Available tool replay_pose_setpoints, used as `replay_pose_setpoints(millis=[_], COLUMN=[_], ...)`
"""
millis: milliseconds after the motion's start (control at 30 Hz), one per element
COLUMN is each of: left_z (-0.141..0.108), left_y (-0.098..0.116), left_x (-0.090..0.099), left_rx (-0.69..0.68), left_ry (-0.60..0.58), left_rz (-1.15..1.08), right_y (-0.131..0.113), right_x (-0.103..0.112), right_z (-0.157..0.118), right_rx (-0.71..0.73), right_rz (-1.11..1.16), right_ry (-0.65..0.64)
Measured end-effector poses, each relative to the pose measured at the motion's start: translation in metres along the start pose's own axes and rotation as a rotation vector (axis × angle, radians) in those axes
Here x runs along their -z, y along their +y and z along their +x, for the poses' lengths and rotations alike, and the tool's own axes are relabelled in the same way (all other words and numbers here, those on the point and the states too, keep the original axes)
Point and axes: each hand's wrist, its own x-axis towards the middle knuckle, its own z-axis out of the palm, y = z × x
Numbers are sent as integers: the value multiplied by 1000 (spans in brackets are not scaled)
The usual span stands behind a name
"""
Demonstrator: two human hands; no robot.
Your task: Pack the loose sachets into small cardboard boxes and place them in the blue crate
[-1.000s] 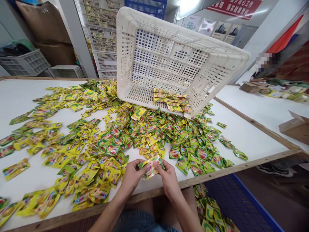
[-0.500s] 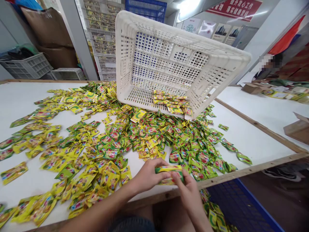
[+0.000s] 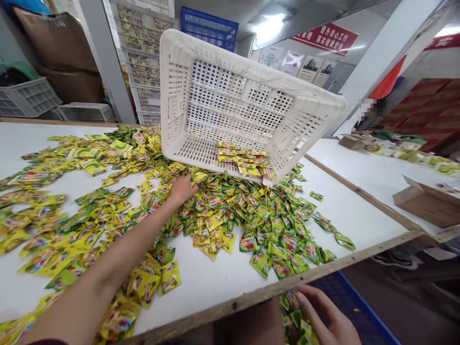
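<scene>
Packets (image 3: 258,206), yellow and green, lie in a loose heap across a white table (image 3: 208,292), where a bare left hand (image 3: 182,188) reaches in beneath a tilted white basket (image 3: 171,91). Its fingers are bent and close together beside a yellow packet (image 3: 199,178) at the basket's lower rim; whether they grip it or merely touch it cannot be told. Right hand (image 3: 332,318), palm partly hidden, sits beyond the table's wooden edge (image 3: 251,299), fingers loosely bent, thumb side apart, with nothing seen in its hold. Below the edge, more packets lie in a blue crate (image 3: 364,306).

Trouble, if it comes, would likely start under the basket, which leans with its mouth toward the worker and its lower rim among slippery wrappers. Pulling packets from beside that rim could take away support and let the basket slide or rock; a knock from the left wrist could do the same. A small stack (image 3: 240,159) lies inside near the opening (no lip looks high enough to hold it back) and could spill onto the heap. Fingers closing on such crowded wrappers might also catch a neighbor or lose their hold. The left forearm, low over the yellow packets, could sweep some toward the near edge.
</scene>
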Motion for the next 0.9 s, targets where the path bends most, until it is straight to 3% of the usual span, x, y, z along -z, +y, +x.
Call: replay_pose_setpoints(millis=[133,200,267,333,467,633,733,900], left_z=[-50,-87,-127,-162,-206,-226,-233,-236], left_y=[7,6,2,-3,-1,16,18,4], left_x=[37,59,75,80,67,32,16,0], left_rx=[-74,-95,-21,68,129,144,214,369], left_ry=[25,-49,-160,-176,-249,-408,-432,-357], left_rz=[-2,-98,-209,-325,-446,-615,-745,-1002], right_y=[-55,-72,-87,-103,-139,-164,-158,-129], right_x=[-46,-66,-88,-114,-173,-226,-230,-211], right_z=[18,31,45,59,81,92,88,73], right_rx=[223,287,335,396,539,578,572,562], right_rz=[51,113,163,170,-24,-379,-452,-340], right_ry=[24,-4,-38,-85,-130,-72,-91,-199])
